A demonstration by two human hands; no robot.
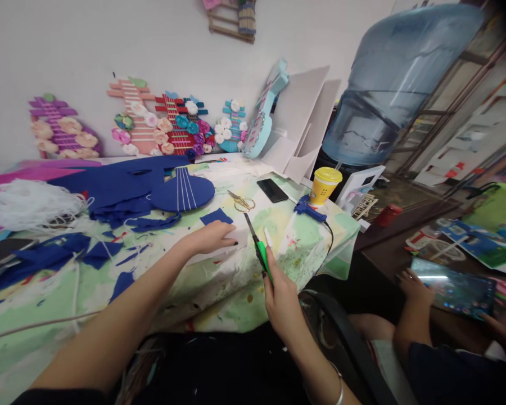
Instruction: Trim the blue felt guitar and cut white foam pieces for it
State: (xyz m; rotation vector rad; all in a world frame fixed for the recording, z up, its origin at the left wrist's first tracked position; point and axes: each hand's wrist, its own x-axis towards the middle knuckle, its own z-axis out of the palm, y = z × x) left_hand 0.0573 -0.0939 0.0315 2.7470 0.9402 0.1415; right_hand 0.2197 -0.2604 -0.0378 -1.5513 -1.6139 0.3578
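White wall (67, 45) backs the whole scene. Against it stands the table (307, 253), draped in a paint-spotted green and cream cloth that hangs in soft folds at the near edge. On its left side spreads a large dark blue sheet (109, 180), with a tangle of white cord (37, 205) over its near corner and a rounded blue body with white strings (185, 189) at its right end.

Next in size come the two hands. The right hand (280, 298) has a firm, narrow grip on a green-handled cutter (262, 256), held above the near part of the table with its dark blade angled up and away to the left. The left hand (211, 237) is palm-down with thumb and fingers a little apart and nothing visible in its grip; whether it presses on the cloth I cannot tell.

To handle the cutter well, I would keep the left fingertips out of the blade's line, since the two are near each other, and work over something flat and firm rather than the folds. Gold scissors (242, 202) lie just beyond the blade tip, so allow room there. Smallest, a blue scrap (216, 216) lies just past the left hand's knuckles.
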